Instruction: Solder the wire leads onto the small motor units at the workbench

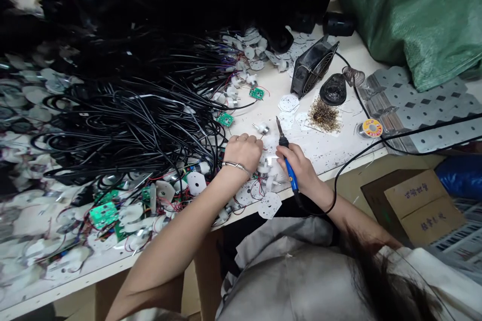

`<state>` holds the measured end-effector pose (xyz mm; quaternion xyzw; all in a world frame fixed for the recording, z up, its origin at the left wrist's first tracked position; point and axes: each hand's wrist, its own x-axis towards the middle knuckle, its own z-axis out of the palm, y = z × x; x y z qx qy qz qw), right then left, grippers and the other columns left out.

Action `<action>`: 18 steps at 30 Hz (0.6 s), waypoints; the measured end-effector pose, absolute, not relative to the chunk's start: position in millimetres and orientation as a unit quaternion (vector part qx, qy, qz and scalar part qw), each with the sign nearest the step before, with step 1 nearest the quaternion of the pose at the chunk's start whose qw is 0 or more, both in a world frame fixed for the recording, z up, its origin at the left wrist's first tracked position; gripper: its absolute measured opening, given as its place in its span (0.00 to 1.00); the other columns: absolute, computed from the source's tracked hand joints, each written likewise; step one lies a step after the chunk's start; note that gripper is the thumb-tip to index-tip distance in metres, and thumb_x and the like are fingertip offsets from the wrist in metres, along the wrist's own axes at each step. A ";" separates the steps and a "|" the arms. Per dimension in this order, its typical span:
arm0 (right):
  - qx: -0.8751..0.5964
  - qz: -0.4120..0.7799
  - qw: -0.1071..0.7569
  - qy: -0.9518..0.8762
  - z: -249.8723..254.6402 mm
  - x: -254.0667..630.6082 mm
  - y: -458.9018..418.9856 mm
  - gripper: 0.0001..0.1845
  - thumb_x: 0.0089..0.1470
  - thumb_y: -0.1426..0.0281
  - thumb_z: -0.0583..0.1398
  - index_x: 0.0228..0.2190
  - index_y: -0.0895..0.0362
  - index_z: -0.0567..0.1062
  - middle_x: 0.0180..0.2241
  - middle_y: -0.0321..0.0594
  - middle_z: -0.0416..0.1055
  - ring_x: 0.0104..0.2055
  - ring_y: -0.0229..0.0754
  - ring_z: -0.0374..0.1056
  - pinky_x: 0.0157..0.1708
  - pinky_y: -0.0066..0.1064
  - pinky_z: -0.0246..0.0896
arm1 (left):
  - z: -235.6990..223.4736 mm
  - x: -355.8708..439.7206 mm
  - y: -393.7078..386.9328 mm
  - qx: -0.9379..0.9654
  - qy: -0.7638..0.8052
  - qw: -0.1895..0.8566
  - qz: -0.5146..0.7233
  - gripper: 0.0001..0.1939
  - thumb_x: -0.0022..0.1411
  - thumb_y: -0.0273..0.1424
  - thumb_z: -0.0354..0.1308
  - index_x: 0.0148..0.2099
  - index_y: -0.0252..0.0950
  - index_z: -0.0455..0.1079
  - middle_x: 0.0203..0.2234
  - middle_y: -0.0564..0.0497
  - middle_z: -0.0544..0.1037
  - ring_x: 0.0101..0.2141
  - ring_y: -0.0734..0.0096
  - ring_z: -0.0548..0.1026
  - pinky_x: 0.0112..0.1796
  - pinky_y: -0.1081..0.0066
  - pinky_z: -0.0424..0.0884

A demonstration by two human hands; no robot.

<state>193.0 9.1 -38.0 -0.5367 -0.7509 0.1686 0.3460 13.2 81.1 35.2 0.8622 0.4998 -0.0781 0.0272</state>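
"What are your fingers doing?"

"My right hand [301, 165] is closed around one soldering iron [289, 173] by its blue handle, tip pointing away from me. My left hand [243, 153] is curled, knuckles up; I can't tell whether anything is pinched under it. One bracelet [236, 165] circles that wrist."

"And right by them?"

"One small motor [262, 129] lies just past my left knuckles, near the iron's tip but apart from it. Two green boards [226, 119] lie a little farther out, one beyond the other."

"What's past the iron?"

"One pile of brown crumbs [326, 116] on a pale card, one dark dish [333, 89] just behind it, one wire coil [354, 76] beside that, and one black fan [316, 67], tilted. One roll of solder [371, 129] sits to the right, by the bench edge."

"Farther still?"

"Left of me, a tangle of black cables [150, 120], too many to count. On the far right, one green bag [414, 10] behind overlapping metal sheets [425, 105], and one cardboard box [425, 205] below the bench [327, 148]."
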 end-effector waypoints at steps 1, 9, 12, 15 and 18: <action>-0.538 0.169 0.347 -0.750 -38.8 192.4 9.3 0.19 0.72 0.64 0.52 0.58 0.51 0.73 0.48 0.48 0.72 0.44 0.45 0.81 0.42 0.34 0.82 | 33.0 13.0 80.8 0.867 0.494 0.010 -0.064 0.16 0.67 0.20 0.51 0.39 0.31 0.82 0.34 0.35 0.84 0.43 0.46 0.83 0.39 0.54 0.72; -0.530 0.186 0.367 -0.741 -34.6 192.3 9.1 0.19 0.72 0.63 0.51 0.58 0.50 0.73 0.48 0.46 0.72 0.47 0.45 0.79 0.45 0.34 0.81 | 9.1 -3.8 92.7 0.904 0.418 0.058 0.072 0.15 0.71 0.34 0.51 0.40 0.38 0.80 0.37 0.43 0.84 0.42 0.53 0.81 0.48 0.51 0.70; -0.532 0.208 0.379 -0.728 -33.4 192.9 9.6 0.18 0.72 0.61 0.52 0.58 0.48 0.72 0.47 0.44 0.72 0.48 0.45 0.77 0.47 0.34 0.80 | 2.9 -7.8 94.7 0.899 0.422 0.084 0.076 0.16 0.70 0.35 0.52 0.43 0.38 0.81 0.45 0.42 0.84 0.47 0.50 0.80 0.50 0.50 0.69; -0.535 0.234 0.379 -0.718 -31.9 193.7 10.4 0.18 0.72 0.60 0.51 0.58 0.48 0.71 0.47 0.43 0.71 0.47 0.45 0.77 0.46 0.35 0.80 | 0.3 -8.9 94.4 0.902 0.415 0.097 0.065 0.15 0.70 0.35 0.52 0.43 0.38 0.81 0.46 0.43 0.85 0.48 0.50 0.80 0.50 0.51 0.69; -0.533 0.260 0.375 -0.713 -30.2 194.1 10.3 0.18 0.72 0.60 0.51 0.59 0.48 0.69 0.48 0.43 0.71 0.47 0.45 0.77 0.47 0.37 0.80 | 0.7 -10.2 92.2 0.908 0.404 0.092 0.067 0.16 0.71 0.36 0.51 0.44 0.38 0.80 0.45 0.44 0.85 0.48 0.52 0.80 0.49 0.52 0.70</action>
